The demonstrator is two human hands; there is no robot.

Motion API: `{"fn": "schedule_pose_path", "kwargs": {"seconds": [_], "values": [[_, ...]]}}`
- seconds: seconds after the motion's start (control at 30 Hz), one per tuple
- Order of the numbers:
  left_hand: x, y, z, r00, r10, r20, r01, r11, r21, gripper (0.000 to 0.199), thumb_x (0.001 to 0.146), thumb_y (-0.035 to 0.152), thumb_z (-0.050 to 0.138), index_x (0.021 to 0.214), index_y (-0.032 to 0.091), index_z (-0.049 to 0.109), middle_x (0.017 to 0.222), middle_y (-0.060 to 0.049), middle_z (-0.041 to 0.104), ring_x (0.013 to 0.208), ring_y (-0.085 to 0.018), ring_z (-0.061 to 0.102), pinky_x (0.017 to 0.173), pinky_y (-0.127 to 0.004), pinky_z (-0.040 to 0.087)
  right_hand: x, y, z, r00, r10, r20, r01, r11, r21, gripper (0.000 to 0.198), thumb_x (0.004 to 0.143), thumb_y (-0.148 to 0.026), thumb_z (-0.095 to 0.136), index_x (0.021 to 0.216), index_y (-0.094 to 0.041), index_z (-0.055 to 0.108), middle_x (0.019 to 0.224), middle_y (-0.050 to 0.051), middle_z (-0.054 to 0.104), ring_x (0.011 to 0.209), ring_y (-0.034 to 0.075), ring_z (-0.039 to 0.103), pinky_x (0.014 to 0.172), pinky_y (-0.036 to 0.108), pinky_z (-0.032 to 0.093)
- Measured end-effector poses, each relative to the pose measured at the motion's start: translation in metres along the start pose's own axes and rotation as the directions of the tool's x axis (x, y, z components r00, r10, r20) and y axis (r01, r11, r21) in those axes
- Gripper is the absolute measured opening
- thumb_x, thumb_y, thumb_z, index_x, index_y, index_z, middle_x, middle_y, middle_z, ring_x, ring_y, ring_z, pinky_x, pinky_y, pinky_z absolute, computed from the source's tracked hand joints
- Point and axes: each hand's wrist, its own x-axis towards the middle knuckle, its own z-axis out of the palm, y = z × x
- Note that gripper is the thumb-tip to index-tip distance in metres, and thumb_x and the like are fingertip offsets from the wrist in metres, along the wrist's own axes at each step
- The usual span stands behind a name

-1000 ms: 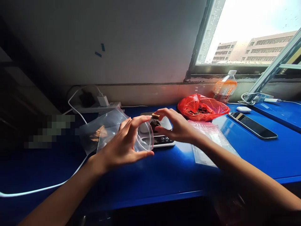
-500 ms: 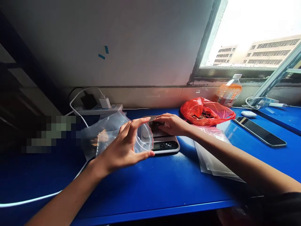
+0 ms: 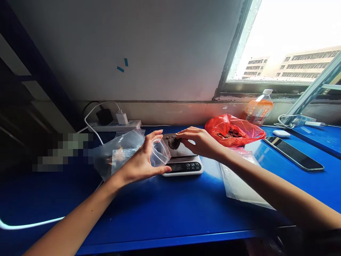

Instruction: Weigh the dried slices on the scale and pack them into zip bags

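In the head view my left hand (image 3: 141, 160) grips a clear zip bag (image 3: 160, 153) near its mouth, thumb below and fingers above, holding the mouth round and facing right. Fingertips of my right hand (image 3: 201, 143) pinch a dark brown, rough-looking piece (image 3: 174, 143) just right of that mouth. Under both hands sits a white kitchen scale (image 3: 197, 170) with a dark button panel. Whether the piece touches the scale's plate, I cannot tell. Clear bags with light brown pieces (image 3: 121, 155) lie left, behind my left wrist.
A red plastic bag (image 3: 247, 137) of dark brown pieces stands behind my right forearm. Flat clear bags (image 3: 239, 185) lie beneath that forearm. Further right are a phone (image 3: 294, 153), an earbud case (image 3: 281, 133) and a drink bottle (image 3: 258, 108). A power strip (image 3: 133, 124) runs along the wall.
My right fingers have drawn the dark piece up towards the bag mouth, so more of it shows. The bag mouth has shifted slightly left, uncovering more of the scale's panel.
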Motion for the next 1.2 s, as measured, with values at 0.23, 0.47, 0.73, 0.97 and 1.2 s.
{"fn": "schedule_pose_path", "kwargs": {"seconds": [0.23,0.47,0.73,0.97,1.2], "values": [[-0.001,0.000,0.000,0.999,0.029,0.025,-0.027,0.995,-0.091,0.107,0.067,0.046,0.083,0.146,0.037,0.012,0.150,-0.019,0.032,0.138,-0.043,0.035,0.107,-0.069,0.034,0.019,-0.036,-0.013,0.958,-0.196,0.210,0.202,0.979,-0.008,0.021,0.092,-0.013,0.054,0.104,-0.018,0.070,0.104,0.009,0.071,0.096,0.017,0.065,0.089,0.034,0.053],[0.000,0.011,0.005,1.000,-0.016,0.014,0.019,0.955,-0.296,0.103,0.069,0.036,0.082,0.145,0.042,0.013,0.136,-0.012,0.047,0.120,-0.035,0.057,0.099,-0.055,0.051,0.036,-0.044,0.005,0.948,-0.177,0.265,0.142,0.979,0.147,0.017,0.087,-0.014,0.061,0.100,-0.016,0.072,0.110,0.011,0.059,0.091,0.015,0.060,0.081,0.028,0.052],[0.002,-0.001,0.009,0.957,0.052,-0.284,-0.100,0.983,-0.156,0.104,0.065,0.049,0.085,0.143,0.034,0.017,0.148,-0.018,0.033,0.135,-0.039,0.041,0.104,-0.062,0.042,0.015,-0.064,-0.004,0.974,0.223,0.048,-0.222,0.879,0.422,0.018,0.088,-0.027,0.061,0.097,-0.015,0.070,0.072,-0.002,0.047,0.061,0.008,0.046,0.060,0.021,0.040],[0.000,0.015,0.014,0.957,0.110,-0.268,-0.152,0.979,-0.139,0.096,0.059,0.041,0.090,0.137,0.030,0.035,0.147,-0.014,0.039,0.137,-0.034,0.040,0.116,-0.056,0.031,-0.017,-0.084,0.000,0.874,0.466,0.135,-0.446,0.663,0.601,0.010,0.078,-0.015,0.055,0.070,-0.015,0.060,0.061,-0.004,0.052,0.056,0.007,0.043,0.053,0.020,0.032],[0.011,0.029,-0.009,0.857,-0.464,-0.225,0.208,0.711,-0.672,0.033,0.071,0.028,0.079,0.099,0.022,0.063,0.093,-0.003,0.070,0.092,-0.019,0.066,0.076,-0.028,0.055,-0.022,-0.063,-0.004,0.745,0.665,-0.054,-0.440,0.550,0.710,0.007,0.071,-0.020,0.055,0.070,-0.016,0.060,0.070,0.000,0.060,0.064,0.011,0.053,0.059,0.024,0.040]]}}
